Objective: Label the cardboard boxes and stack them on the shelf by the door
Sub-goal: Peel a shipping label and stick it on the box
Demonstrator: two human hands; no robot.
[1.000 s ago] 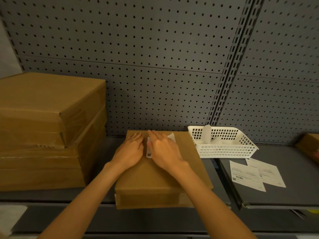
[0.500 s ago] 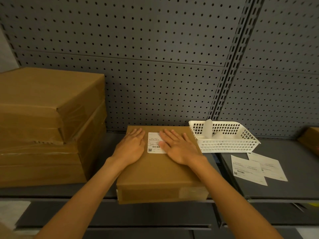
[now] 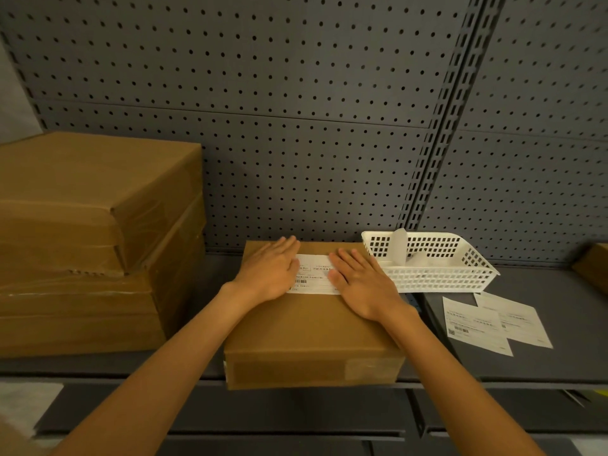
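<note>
Clearly mid-labelling: pressing a white shipping label (image 3: 315, 274) flat onto the top of a brown cardboard box (image 3: 312, 327) lying on the grey metal shelf (image 3: 526, 363), front edge hanging slightly past the shelf lip. Left hand (image 3: 268, 274) spread open, palm down, over the label's left end; right hand (image 3: 363, 284) likewise open and flat, covering the right end. Gripping nothing with either, only pushing down. Probably smoothing outward from the middle, judging by the hands set apart with the label's centre bare between them.

Next, likely: lifting both palms, checking the corners for lift, then taking the box by its sides and setting it onto the stack of larger boxes (image 3: 92, 245) at left, well clear of the white plastic basket (image 3: 427, 261) just beside the box on the right. Calls for a two-handed grip and a level carry.

As for writing: printed lines and a small barcode visible on the label, far too fine to read. Same on the two loose label sheets (image 3: 490, 324) lying overlapped on the shelf to the right, with a barcode and text rows, illegible. No brand name legible on any box.
</note>
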